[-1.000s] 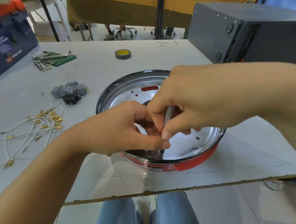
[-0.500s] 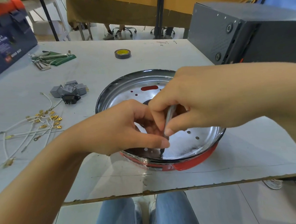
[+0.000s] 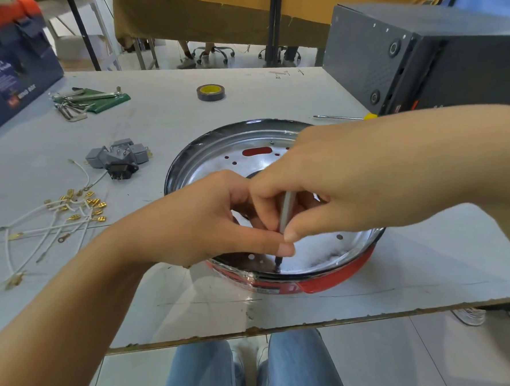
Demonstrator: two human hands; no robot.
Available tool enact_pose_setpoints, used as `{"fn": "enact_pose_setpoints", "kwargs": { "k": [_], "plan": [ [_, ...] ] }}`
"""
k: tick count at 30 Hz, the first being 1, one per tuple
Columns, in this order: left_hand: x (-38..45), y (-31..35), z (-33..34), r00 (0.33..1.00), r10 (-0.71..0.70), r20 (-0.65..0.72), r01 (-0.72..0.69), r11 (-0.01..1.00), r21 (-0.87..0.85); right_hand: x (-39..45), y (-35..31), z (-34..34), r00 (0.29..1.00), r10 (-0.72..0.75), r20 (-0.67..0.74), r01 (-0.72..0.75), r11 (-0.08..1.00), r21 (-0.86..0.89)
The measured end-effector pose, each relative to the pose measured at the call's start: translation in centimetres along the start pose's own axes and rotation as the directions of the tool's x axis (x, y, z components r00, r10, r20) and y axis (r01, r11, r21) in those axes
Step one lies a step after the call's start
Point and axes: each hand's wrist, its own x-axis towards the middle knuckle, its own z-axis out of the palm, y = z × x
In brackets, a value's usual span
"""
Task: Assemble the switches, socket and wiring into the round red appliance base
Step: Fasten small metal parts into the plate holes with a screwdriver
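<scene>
The round red appliance base (image 3: pixel 336 280) with a shiny metal inner pan lies near the table's front edge. My right hand (image 3: pixel 322 182) grips a thin grey screwdriver shaft (image 3: pixel 285 212) that stands nearly upright, its dark tip (image 3: pixel 277 266) on the pan's near rim. My left hand (image 3: pixel 207 219) pinches the lower shaft just above the tip. Grey switches and a black socket (image 3: pixel 117 159) sit in a cluster to the left. White wires with brass terminals (image 3: pixel 70 216) lie spread further left.
A roll of tape (image 3: pixel 210 92) and a green pouch of hex keys (image 3: pixel 90 100) lie at the back. A yellow-handled screwdriver (image 3: pixel 344 117) rests beside a dark grey box (image 3: pixel 419 63) at right. A blue box (image 3: pixel 10 76) stands far left.
Both hands stay on the screwdriver at the pan's near rim. My right fingers shift slightly on the shaft; nothing else has moved.
</scene>
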Motion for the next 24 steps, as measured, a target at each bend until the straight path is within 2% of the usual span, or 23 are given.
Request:
{"fn": "enact_pose_setpoints", "kwargs": {
  "k": [2, 4, 10, 16, 21, 24],
  "plan": [
    [0.0, -0.1, -0.1, 1.0, -0.002, -0.008, 0.002, 1.0, 0.006, -0.3, 0.4, 0.2, 0.999, -0.013, -0.047, 0.016, 0.998, 0.062],
    [0.0, -0.3, -0.1, 1.0, 0.0, -0.014, 0.0, 1.0, 0.014, -0.4, 0.6, 0.2, 0.998, -0.022, -0.062, 0.025, 0.999, 0.045],
    [0.0, -0.4, 0.0, 1.0, -0.001, -0.012, 0.002, 0.998, 0.061, 1.1, 0.9, 0.3, 0.998, -0.039, -0.05, 0.029, 0.983, -0.183],
    [0.0, -0.3, 0.1, 1.0, -0.027, -0.001, 0.027, 1.0, -0.012, 0.9, 1.2, 0.6, 0.998, -0.035, -0.051, 0.033, 0.999, -0.028],
    [0.0, -0.4, 0.0, 0.999, -0.023, -0.027, 0.025, 0.997, 0.069, 0.4, 0.8, 0.3, 0.999, 0.005, -0.038, -0.005, 1.0, 0.022],
    [0.0, -0.3, 0.0, 1.0, -0.018, -0.017, 0.019, 0.998, 0.067, 0.5, 0.7, 0.2, 1.0, 0.007, -0.025, -0.007, 1.0, -0.03]
  ]
}}
